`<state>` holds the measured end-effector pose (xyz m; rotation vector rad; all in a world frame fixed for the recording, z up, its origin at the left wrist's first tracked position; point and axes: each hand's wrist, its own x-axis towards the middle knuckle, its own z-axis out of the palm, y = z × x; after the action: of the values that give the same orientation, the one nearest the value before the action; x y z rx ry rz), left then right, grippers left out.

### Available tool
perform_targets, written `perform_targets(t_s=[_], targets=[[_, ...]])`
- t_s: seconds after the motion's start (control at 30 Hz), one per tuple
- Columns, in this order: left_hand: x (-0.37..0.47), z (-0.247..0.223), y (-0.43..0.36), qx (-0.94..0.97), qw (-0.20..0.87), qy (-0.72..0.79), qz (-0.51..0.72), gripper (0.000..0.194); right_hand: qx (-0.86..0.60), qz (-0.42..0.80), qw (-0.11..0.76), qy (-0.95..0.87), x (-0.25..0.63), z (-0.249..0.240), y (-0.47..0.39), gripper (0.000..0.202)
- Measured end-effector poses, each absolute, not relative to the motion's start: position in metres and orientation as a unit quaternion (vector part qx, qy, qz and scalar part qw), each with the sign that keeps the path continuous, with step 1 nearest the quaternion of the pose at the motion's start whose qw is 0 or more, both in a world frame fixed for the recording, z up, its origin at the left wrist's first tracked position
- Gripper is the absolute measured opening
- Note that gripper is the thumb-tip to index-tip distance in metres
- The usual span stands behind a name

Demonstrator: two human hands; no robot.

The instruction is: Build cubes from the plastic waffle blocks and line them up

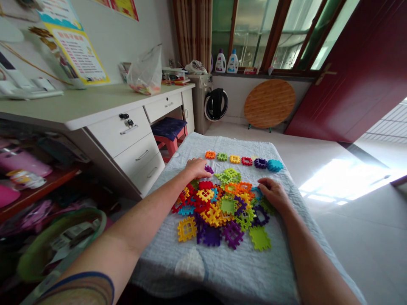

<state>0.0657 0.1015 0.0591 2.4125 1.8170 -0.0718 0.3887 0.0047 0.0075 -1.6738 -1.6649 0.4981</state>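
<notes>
A pile of colourful plastic interlocking building tiles with notched edges lies on a cloth-covered table [222, 271]. My left hand [196, 168] is at the pile's far left, its thumb and fingers closed around a small purple tile [209, 169]. At the pile's right side is my right hand [275, 194], fingers loosely bent and apart, close to a blue tile [256, 193]; whether they touch is unclear. Between the hands lie green tiles [229, 175]. Beyond them runs a row: an orange tile [210, 155], green, yellow and red ones, then purple tiles [260, 163] and a blue stack [274, 165].
A white desk [104, 99] with drawers stands at the left, bearing a plastic bag [146, 72]. Past the table are a stool [170, 130], a washing machine [202, 101] with its door open, and a round wooden tabletop [269, 103]. A green basket [28, 262] sits at lower left.
</notes>
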Motion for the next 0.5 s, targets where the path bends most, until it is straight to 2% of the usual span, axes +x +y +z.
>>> perform_targets(t_s=[0.2, 0.5], targets=[[0.073, 0.065, 0.104, 0.810, 0.047, 0.584, -0.037, 0.039, -0.645, 0.203, 0.356, -0.645, 0.390, 0.006, 0.005, 0.033], [0.078, 0.066, 0.105, 0.817, 0.029, 0.575, -0.042, 0.033, -0.648, 0.201, 0.355, -0.643, 0.391, 0.004, 0.005, 0.033]])
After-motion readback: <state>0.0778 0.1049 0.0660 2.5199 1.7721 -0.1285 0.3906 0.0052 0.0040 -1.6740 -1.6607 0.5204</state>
